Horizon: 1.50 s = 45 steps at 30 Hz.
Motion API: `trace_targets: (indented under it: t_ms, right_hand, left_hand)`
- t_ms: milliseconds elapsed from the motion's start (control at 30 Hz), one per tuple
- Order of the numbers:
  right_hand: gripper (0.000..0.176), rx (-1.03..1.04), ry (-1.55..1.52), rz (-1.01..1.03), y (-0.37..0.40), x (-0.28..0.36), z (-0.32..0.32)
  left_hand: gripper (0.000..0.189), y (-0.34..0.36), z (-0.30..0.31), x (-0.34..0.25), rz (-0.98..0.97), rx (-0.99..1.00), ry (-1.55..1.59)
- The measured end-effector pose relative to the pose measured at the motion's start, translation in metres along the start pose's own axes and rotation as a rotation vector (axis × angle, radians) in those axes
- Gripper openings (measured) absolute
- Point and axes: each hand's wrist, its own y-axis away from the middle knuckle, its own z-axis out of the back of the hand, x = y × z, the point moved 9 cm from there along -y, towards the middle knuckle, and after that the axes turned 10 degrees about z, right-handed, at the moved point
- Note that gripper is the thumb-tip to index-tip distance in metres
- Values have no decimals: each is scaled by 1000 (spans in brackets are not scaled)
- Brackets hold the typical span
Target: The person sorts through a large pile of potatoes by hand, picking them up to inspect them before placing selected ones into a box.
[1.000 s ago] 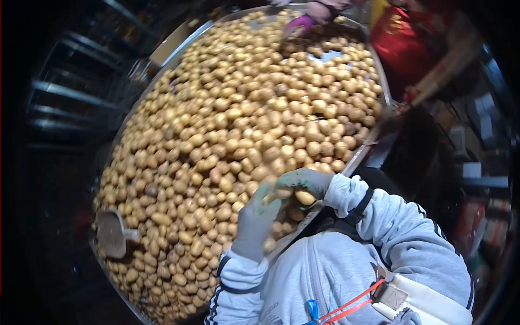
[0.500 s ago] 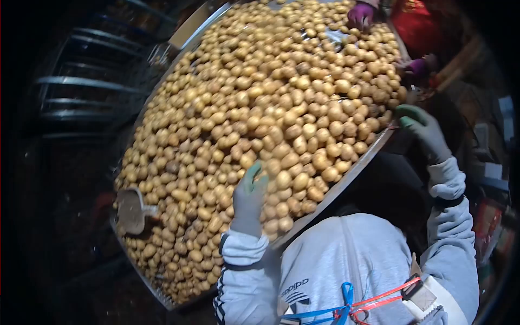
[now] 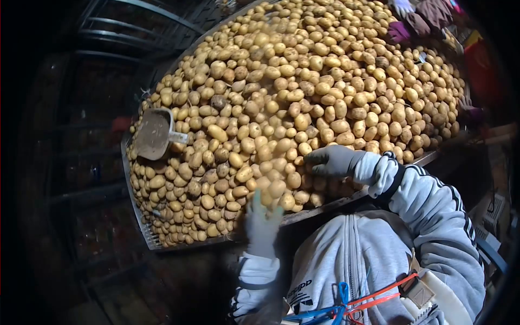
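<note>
A large heap of potatoes [image 3: 319, 81] fills a wide metal-edged table in front of me. My left hand [image 3: 264, 225], in a pale glove with green fingertips, is at the near edge of the heap. It is smeared by motion, but its fingers look spread, with no potato seen in them. My right hand [image 3: 337, 161], gloved the same way, reaches across from the right, low over the near potatoes. Its fingers point left and look stretched out; the palm side is hidden. A scoop [image 3: 153, 134] with a pale handle lies on the potatoes at the left.
The table's metal rim [image 3: 142, 225] runs along the left and near sides. At the top right are another person's purple-gloved hand [image 3: 399, 31] and dark sleeve. Something red [image 3: 481, 62] stands beyond the right edge. Metal rails [image 3: 138, 35] are at the upper left.
My view has turned, so the heap and scoop appear shifted. My right hand has come from the table's right edge in over the near potatoes. My left hand has drawn back to the near edge.
</note>
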Motion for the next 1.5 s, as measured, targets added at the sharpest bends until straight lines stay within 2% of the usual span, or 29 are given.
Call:
trace_targets:
  t_ms: [33,67,133,167,200,233,267,300,333,400,467,533,600,667,733,800,867,933,1000,1033,1067,1100,1133,1200,1233,1333,1367,1400,1500]
  right_hand:
    - [37,19,11,11,-6,-3,0]
    - [36,3,75,33,-5,-3,1]
    - [36,-36,204,80,0,10,3]
    - [34,-30,141,40,11,16,1]
    - [34,57,-39,-18,25,23,-11]
    - [34,164,-23,75,37,25,-30]
    - [37,343,-43,5,47,-3,-65]
    - [42,477,-60,48,57,-7,-90]
    - [46,527,-166,83,58,-33,-120]
    - [52,451,-201,241,47,-30,-123]
    - [61,414,-270,93,41,7,-102]
    - [68,376,-20,97,29,-5,-88]
    - [66,344,-24,132,26,-7,-82]
    - [65,340,-29,146,17,2,-73]
    - [61,238,-77,170,20,23,-50]
    - [62,203,-83,23,15,31,-29]
    - [60,49,-149,59,-4,-11,1]
    - [56,-96,-272,-84,6,-3,46]
    - [54,-315,215,244,5,-6,83]
    - [54,-327,-93,99,14,2,96]
    - [51,-431,-208,121,22,1,115]
    - [46,-555,-237,71,38,3,134]
    - [42,-669,-385,121,52,-4,149]
    - [36,-696,-641,98,84,-3,153]
    - [35,-668,-630,43,96,-4,147]
    - [33,-591,-484,-73,112,-24,114]
    - [33,-556,-523,23,106,-44,97]
    - [31,-484,-506,-181,116,-25,80]
    - [31,-443,-414,-105,107,-33,53]
  left_hand:
    - [98,11,-11,-2,-3,15,-119]
    - [104,24,-19,-14,-153,-24,-301]
    - [110,22,-41,-7,-91,-83,-274]
    - [109,16,-48,-3,-60,-126,-219]
    - [108,12,-42,-14,-19,-138,-255]
    - [106,9,-40,-23,-26,-153,-220]
    - [105,8,-40,-29,-31,-167,-186]
    - [104,6,-42,-32,-10,-151,-136]
    - [102,2,-42,-38,-92,-230,-148]
    - [100,-18,-49,-44,-161,-166,83]
    - [100,-36,-52,-40,-150,-143,154]
    - [99,-50,-43,-57,-141,-110,262]
    - [99,-64,-26,-109,-136,-72,412]
    - [97,-104,-57,-126,-219,-87,329]
    - [94,-132,-74,-165,-259,25,466]
    - [92,-160,-115,-199,-345,257,654]
    - [89,-155,-102,-233,-415,268,655]
    - [77,-140,-85,-227,-13,681,888]
    - [61,-152,-48,-197,-184,451,911]
    - [55,-144,-25,-178,-99,389,878]
    - [49,-131,0,-156,-14,324,844]
    - [47,-125,16,-128,-5,255,839]
    - [45,-119,26,-96,3,185,834]
    - [42,-108,21,-23,49,140,831]
    - [42,-93,12,-5,97,168,722]
    - [44,-53,-29,-3,-35,185,376]
    - [47,-41,-28,-30,-178,73,83]
    - [51,-31,-41,-45,1,198,343]
    - [55,-38,-77,-92,-285,27,-9]
